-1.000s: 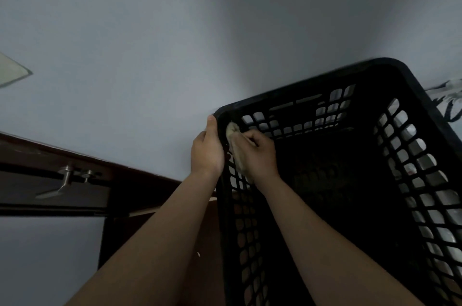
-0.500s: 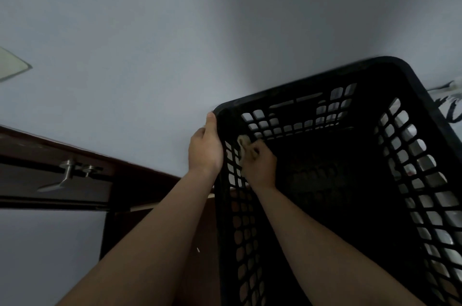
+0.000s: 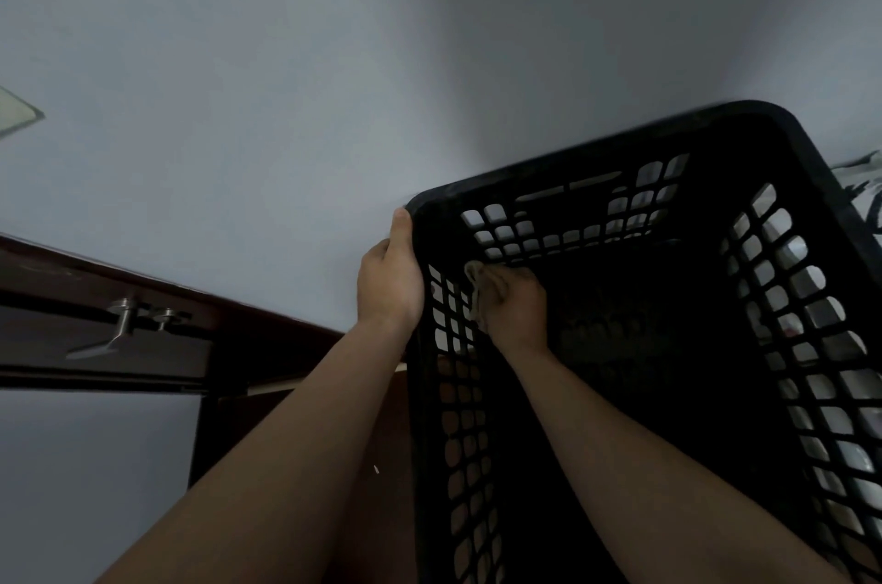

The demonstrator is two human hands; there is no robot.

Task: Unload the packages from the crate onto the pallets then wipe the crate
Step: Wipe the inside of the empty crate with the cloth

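The right hand (image 3: 513,304), curled round a pale cloth (image 3: 474,285), presses it to the inner left wall of the black crate (image 3: 620,151), near the far corner. The left hand (image 3: 389,283) clasps that corner from outside; a door handle (image 3: 119,321) lies well left of the crate.

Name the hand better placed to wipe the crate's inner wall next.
Right. The right hand holds the cloth inside the crate, at its wall; the left hand grips the rim outside.
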